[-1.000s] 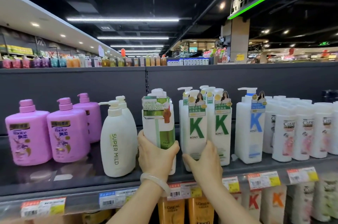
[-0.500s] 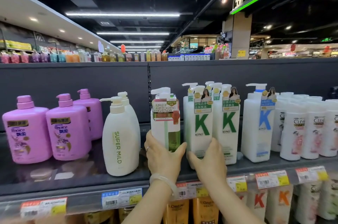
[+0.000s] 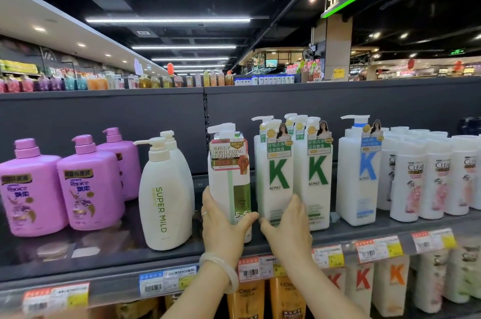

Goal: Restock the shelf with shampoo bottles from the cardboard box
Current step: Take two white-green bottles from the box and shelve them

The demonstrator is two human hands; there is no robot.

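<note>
Long grey shelf (image 3: pixel 78 253) across the whole width, partly stocked: three pink bottles (image 3: pixel 88 188) at the left, two cream pump bottles (image 3: pixel 164 201) next, then green-lettered white bottles (image 3: pixel 276 178), a blue-lettered one (image 3: pixel 359 178) and a packed cluster of small white bottles (image 3: pixel 426 178) at the right. Bare shelf showing behind and around the pink and cream bottles, so likely room for more there. Cardboard box nowhere in view; no telling how many bottles remain in it.

Between the cream and green-lettered rows, a white and green shampoo bottle (image 3: pixel 229 178), upright, base on or just above the shelf near its front edge. Left hand (image 3: pixel 221 225) wrapped round its lower part, thumb across the front. Right hand (image 3: pixel 286 230) fingers spread and fairly straight against the lower front of the nearest green-lettered bottle, seemingly steadying or nudging it aside.

Judged stage: placement almost finished, release and squaring up left.
</note>
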